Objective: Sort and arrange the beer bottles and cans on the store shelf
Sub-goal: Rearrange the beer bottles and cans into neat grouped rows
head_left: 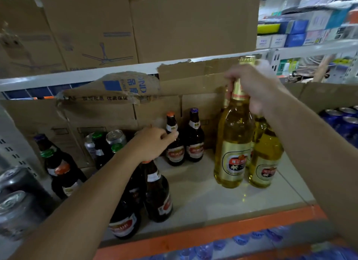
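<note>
My right hand (253,87) grips the gold-foil neck of a tall clear bottle of yellow beer (232,147), which stands on the white shelf (203,193). A second yellow bottle (266,159) stands just to its right. My left hand (153,143) closes over the top of a brown bottle (157,190) near the shelf front. Beside it stands another brown bottle (126,221), partly hidden by my forearm. Two more brown bottles (193,141) with red labels stand at the back. Green-capped dark bottles (100,149) and silver cans (116,137) crowd the left.
Torn cardboard boxes (120,108) line the back of the shelf, with more boxes (174,27) on the shelf above. Dark cans (15,201) lie at the far left, blue cans (342,120) at the right. An orange shelf edge (213,232) runs along the front.
</note>
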The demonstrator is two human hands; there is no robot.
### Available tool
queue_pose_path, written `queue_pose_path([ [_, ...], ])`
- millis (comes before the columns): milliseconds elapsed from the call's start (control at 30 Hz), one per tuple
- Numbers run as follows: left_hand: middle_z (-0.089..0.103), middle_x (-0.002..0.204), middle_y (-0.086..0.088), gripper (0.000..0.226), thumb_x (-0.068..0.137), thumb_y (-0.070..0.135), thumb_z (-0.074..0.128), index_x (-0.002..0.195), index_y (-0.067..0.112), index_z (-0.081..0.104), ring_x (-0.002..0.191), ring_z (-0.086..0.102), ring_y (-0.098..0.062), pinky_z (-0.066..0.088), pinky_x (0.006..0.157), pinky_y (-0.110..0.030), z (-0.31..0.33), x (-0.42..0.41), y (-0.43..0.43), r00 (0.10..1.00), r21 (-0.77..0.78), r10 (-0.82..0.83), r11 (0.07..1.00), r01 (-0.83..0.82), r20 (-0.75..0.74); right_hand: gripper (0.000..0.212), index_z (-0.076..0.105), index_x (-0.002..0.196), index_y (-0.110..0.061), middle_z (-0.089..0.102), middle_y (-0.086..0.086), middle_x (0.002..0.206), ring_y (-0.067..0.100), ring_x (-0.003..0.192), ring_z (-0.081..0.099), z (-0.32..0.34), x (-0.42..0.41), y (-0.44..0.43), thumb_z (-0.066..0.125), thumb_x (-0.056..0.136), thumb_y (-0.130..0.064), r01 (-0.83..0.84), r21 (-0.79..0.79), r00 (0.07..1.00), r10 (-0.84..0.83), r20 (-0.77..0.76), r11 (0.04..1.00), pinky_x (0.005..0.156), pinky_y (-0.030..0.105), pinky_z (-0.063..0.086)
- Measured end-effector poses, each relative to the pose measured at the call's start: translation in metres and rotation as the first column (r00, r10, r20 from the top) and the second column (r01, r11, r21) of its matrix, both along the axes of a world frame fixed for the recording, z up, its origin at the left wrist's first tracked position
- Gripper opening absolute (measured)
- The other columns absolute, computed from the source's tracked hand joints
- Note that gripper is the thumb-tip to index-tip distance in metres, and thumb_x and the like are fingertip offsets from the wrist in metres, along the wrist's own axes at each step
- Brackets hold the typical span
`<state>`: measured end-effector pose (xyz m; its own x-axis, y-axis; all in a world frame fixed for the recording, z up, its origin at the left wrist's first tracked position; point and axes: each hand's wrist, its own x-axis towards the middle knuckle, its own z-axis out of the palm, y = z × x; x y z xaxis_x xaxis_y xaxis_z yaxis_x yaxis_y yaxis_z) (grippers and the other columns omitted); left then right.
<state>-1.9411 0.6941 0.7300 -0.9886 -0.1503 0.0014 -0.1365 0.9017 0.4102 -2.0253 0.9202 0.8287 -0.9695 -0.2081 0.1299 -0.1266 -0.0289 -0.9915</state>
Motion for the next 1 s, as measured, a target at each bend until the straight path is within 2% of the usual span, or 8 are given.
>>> queue_pose_path([
  [100,0.043,0.066,-0.009,0.049,0.094,0.054,0.05,0.068,0.012,0.05,0.061,0.045,-0.023,0.033,0.061,-0.033,-0.006,-0.008,-0.001,0.984,-0.046,0.003,0.999,0.005,0.179,0.012,0.057,0.076,-0.01,0.056,0.007,0.06,0.019,0.052,0.056,-0.023,-0.005,0.008,0.065,0.084,-0.007,0.085,0.064,0.996,-0.086,0.002,0.994,0.055,0.029,0.053],
  [267,0.065,0.083,-0.019,0.038,0.093,0.038,0.058,0.088,0.001,0.066,0.079,0.064,-0.035,0.045,0.065,-0.038,-0.007,-0.009,0.003,0.996,-0.049,0.013,0.999,-0.008,0.09,0.011,0.057,0.091,-0.002,0.055,0.008,0.062,0.02,0.057,0.057,-0.05,-0.014,0.018,0.065,0.086,-0.008,0.138,0.075,0.99,-0.137,-0.013,0.988,0.05,0.025,0.052],
  [333,0.071,0.088,-0.016,0.035,0.092,0.038,0.06,0.09,0.004,0.069,0.079,0.066,-0.028,0.05,0.068,-0.036,-0.008,-0.009,0.003,0.991,-0.026,0.051,0.999,-0.048,0.127,0.015,0.054,0.09,-0.002,0.056,0.009,0.062,0.022,0.06,0.058,-0.058,-0.017,0.02,0.066,0.087,-0.011,0.148,0.072,0.989,-0.148,-0.004,0.986,0.058,0.032,0.053],
  [433,0.071,0.088,-0.018,0.039,0.09,0.039,0.062,0.092,0.001,0.07,0.073,0.06,-0.022,0.044,0.065,-0.031,-0.008,-0.012,0.003,0.971,-0.029,0.093,0.996,-0.089,0.218,0.021,0.047,0.095,-0.003,0.055,0.009,0.065,0.021,0.062,0.057,-0.068,-0.02,0.02,0.065,0.09,-0.014,0.163,0.076,0.986,-0.164,-0.002,0.984,0.06,0.033,0.053],
  [533,0.064,0.08,-0.016,0.031,0.088,0.035,0.065,0.086,0.004,0.067,0.068,0.055,-0.021,0.041,0.063,-0.032,-0.01,-0.015,0.002,0.961,0.0,0.099,0.995,-0.103,0.26,0.015,0.05,0.085,-0.01,0.055,0.01,0.068,0.02,0.061,0.055,-0.074,-0.021,0.019,0.063,0.092,-0.014,0.168,0.099,0.986,-0.166,-0.035,0.981,0.053,0.022,0.048],
  [600,0.057,0.078,-0.012,0.026,0.088,0.034,0.065,0.086,0.007,0.065,0.066,0.054,-0.02,0.039,0.063,-0.032,-0.01,-0.015,0.002,0.955,0.012,0.104,0.994,-0.112,0.277,0.016,0.051,0.081,-0.013,0.056,0.011,0.071,0.02,0.06,0.054,-0.078,-0.022,0.018,0.063,0.092,-0.012,0.162,0.087,0.986,-0.159,-0.039,0.983,0.056,0.026,0.048],
  [833,0.057,0.084,-0.009,0.042,0.088,0.035,0.065,0.109,-0.001,0.066,0.071,0.054,-0.02,0.039,0.066,-0.03,-0.01,-0.014,0.006,0.927,-0.005,0.138,0.989,-0.145,0.348,0.011,0.06,0.08,-0.011,0.06,0.008,0.067,0.015,0.049,0.055,-0.096,-0.033,0.019,0.066,0.089,-0.012,0.196,0.114,0.977,-0.185,-0.106,0.974,0.047,0.024,0.049],
  [1000,0.058,0.087,-0.008,0.04,0.087,0.034,0.064,0.11,0.001,0.066,0.072,0.055,-0.019,0.039,0.065,-0.027,-0.008,-0.015,0.006,0.911,-0.029,0.142,0.989,-0.142,0.388,0.015,0.061,0.075,-0.011,0.059,0.005,0.06,0.011,0.041,0.053,-0.103,-0.038,0.02,0.066,0.089,-0.011,0.212,0.114,0.968,-0.192,-0.159,0.971,0.044,0.024,0.048],
])
